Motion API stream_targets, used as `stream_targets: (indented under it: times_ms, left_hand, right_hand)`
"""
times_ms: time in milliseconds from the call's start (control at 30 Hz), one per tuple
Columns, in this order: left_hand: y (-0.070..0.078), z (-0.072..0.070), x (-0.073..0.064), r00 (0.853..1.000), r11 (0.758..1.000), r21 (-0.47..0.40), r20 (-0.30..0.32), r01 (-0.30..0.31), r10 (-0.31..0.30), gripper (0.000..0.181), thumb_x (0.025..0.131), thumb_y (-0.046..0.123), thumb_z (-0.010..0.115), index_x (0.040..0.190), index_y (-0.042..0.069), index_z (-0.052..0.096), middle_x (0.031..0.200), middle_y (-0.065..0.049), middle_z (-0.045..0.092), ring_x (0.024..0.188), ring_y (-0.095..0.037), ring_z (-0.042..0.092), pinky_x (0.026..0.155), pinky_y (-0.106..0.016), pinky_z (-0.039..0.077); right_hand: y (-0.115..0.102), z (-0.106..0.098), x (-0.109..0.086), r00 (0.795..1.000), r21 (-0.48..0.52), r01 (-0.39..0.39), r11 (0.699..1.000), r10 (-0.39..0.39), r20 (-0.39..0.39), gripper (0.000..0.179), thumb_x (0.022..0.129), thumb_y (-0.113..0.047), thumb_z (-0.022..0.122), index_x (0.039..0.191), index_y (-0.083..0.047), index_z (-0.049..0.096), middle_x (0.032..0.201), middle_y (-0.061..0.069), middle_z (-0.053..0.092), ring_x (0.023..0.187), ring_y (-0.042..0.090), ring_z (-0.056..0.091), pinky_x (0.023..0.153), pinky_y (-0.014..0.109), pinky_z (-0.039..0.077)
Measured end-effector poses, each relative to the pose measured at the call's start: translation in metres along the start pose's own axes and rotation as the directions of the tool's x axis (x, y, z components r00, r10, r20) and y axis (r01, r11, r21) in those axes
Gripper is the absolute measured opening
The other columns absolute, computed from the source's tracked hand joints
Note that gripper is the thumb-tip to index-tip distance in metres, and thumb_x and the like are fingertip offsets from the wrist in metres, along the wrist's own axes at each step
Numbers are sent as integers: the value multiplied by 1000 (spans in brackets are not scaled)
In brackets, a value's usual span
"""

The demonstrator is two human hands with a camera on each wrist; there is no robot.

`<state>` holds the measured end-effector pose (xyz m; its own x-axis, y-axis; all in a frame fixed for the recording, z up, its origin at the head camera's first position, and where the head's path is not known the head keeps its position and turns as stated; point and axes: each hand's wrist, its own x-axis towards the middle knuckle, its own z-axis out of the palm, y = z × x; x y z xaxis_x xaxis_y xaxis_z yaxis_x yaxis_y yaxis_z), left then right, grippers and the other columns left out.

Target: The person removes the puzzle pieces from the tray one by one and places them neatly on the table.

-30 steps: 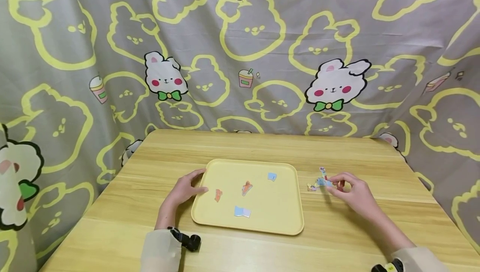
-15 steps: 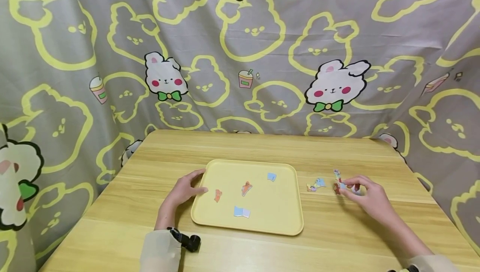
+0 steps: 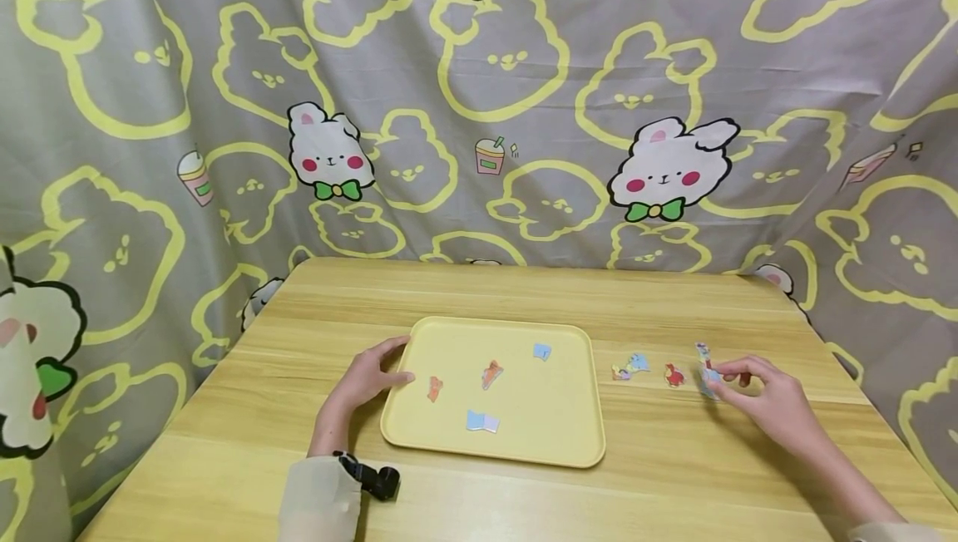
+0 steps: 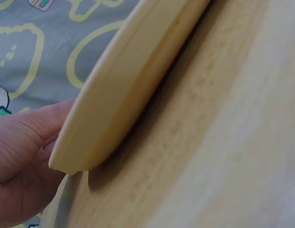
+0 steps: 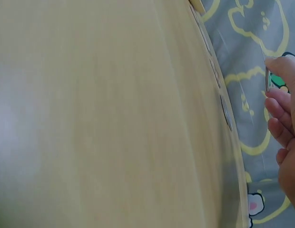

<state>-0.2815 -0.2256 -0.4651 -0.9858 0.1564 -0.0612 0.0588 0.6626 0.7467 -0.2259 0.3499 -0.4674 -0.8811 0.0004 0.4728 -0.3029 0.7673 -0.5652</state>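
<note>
My left hand [image 3: 368, 376] grips the left edge of a pale yellow tray [image 3: 539, 450], thumb over the rim. In the left wrist view, the hand [image 4: 24, 152] is at the tray's rim [image 4: 109, 90]. To the right of the tray, my right hand [image 3: 771, 396] pinches a thin multicoloured puzzle piece [image 3: 703, 352]. The right wrist view shows this piece [image 5: 268, 80] edge-on between thumb and fingers, raised off the table. A red puzzle piece [image 3: 674, 374] lies left of the hand, and a blue-and-yellow group [image 3: 636, 363] lies nearer the tray.
On the tray lie two orange pieces, one [image 3: 435, 389] at left and one [image 3: 491, 374] in the middle. A small blue piece [image 3: 542, 352] and a blue-and-lilac piece [image 3: 482, 421] are there too. A patterned curtain [image 3: 464, 126] hangs behind the wooden table [image 3: 479, 288].
My right hand has moved to the right, away from the tray, with a piece between its fingers. The red piece now lies on the table behind it. The left hand stays on the tray.
</note>
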Motion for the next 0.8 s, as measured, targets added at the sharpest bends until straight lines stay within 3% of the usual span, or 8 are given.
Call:
stream_targets:
  times_ms: [800]
  left_hand:
    - [1, 0, 0, 1000, 1000, 9, 3, 1, -1, 69, 87, 22, 75, 147, 10, 44, 154, -21, 40, 145, -42, 31, 119, -57, 29]
  right_hand:
    - [26, -26, -11, 999, -52, -44, 998, 44, -3, 17, 80, -19, 80, 93, -10, 73, 71, -22, 49, 65, -7, 38, 47, 23, 27]
